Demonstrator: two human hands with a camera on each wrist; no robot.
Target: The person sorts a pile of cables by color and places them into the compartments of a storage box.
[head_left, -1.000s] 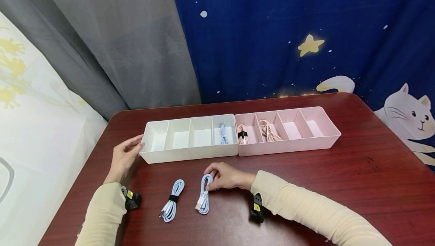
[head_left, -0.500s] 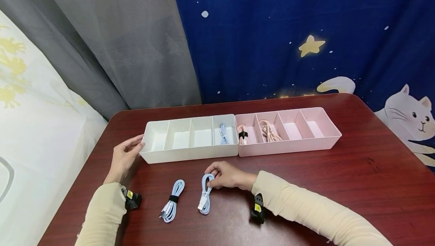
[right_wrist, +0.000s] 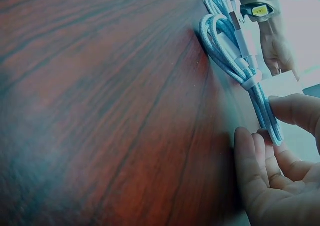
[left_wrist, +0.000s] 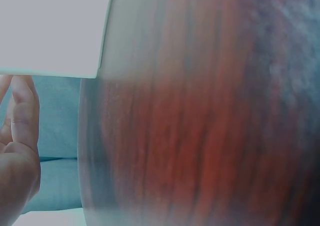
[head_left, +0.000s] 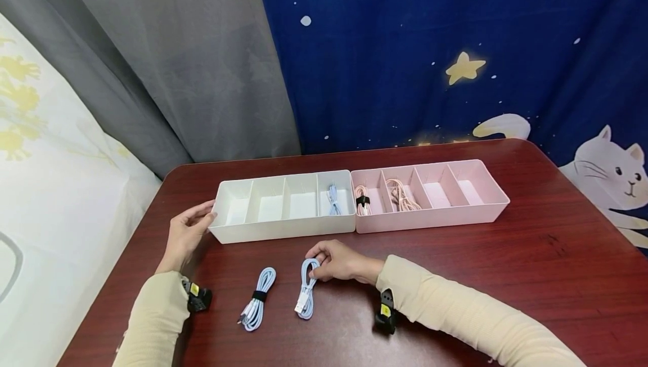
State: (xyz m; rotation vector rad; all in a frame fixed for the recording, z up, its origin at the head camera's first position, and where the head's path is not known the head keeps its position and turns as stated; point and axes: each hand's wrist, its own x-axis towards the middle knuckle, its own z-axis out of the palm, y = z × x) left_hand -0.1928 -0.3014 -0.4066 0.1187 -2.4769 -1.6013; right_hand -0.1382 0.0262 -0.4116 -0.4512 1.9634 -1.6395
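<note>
In the head view my right hand (head_left: 336, 261) pinches the looped end of a light blue USB cable (head_left: 305, 299), coiled and bound by a white tie. In the right wrist view the thumb lies on one side of the loop and fingers on the other; the plug end of this cable (right_wrist: 220, 48) points away from the hand. My left hand (head_left: 184, 235) touches the left end of a white divided box (head_left: 283, 228), its fingers fairly straight in the left wrist view. A second light blue cable (head_left: 257, 305), strapped in black, lies on the table between the hands.
A pink divided box (head_left: 430, 219) stands end to end with the white one. Coiled pink cables (head_left: 361, 201) lie in its two left compartments. One small blue cable (head_left: 333, 199) sits in the white box's rightmost compartment. Curtains (head_left: 405, 63) hang behind the dark red table (head_left: 455, 277).
My right hand has shifted slightly right with the pinched cable, whose plug end swung a little right as well. The left hand stays at the white box.
</note>
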